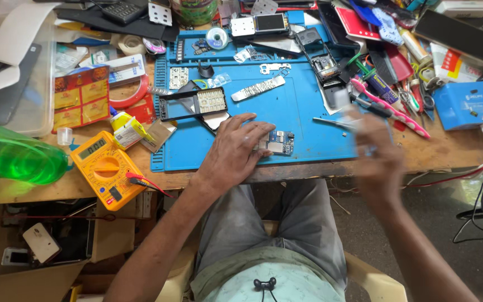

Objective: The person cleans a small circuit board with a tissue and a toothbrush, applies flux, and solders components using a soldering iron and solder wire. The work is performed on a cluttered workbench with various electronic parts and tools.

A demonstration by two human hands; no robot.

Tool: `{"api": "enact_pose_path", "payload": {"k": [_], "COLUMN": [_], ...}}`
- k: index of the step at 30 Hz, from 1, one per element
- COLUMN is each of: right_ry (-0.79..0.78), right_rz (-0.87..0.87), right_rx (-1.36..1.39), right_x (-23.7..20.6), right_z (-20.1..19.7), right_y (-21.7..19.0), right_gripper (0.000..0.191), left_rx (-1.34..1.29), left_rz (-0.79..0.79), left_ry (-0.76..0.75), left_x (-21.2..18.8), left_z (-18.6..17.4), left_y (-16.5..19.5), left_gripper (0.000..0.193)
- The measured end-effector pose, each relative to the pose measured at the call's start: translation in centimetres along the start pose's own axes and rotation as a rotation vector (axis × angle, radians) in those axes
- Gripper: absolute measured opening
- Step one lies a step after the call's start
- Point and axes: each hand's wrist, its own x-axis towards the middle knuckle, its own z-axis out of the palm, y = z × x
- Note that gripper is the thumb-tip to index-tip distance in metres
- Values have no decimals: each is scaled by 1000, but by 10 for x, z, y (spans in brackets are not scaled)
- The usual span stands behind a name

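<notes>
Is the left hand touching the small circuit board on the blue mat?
Touching: the head view shows the left hand fingertips resting on the circuit board edge.

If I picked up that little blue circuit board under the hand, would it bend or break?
The circuit board looks thin, flat and small, so it is probably stiff and very light. Tiny parts cover its top, so rough squeezing could likely damage it. Lying flat on the blue mat under the left hand, it should slide rather than roll.

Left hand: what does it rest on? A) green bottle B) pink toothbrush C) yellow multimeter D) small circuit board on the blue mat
D: the left hand lies on the blue mat, fingertips pressing the small circuit board.
</notes>
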Motion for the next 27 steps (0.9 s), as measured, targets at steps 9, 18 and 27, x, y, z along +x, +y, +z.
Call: {"api": "enact_pose_path", "payload": {"k": [9,18,27], "right_ry": [-497,-555,-599], "right_rz": [-357,-357,-400], "right_rx": [-587,-560,-511], "right_x": [5,8,22], "right_z": [30,28,24], "right_y": [-9,7,9], "right_gripper": [47,60,67], "left_rx": [-64,-84,-69], "left_rz": [-77,-46,-78], "left_ry": [-20,-1,-18], "left_x": [0,5,4], "left_z": [6,5,8], "left_y": [-3,-4,-6], "left_gripper": [44,44,45]}}
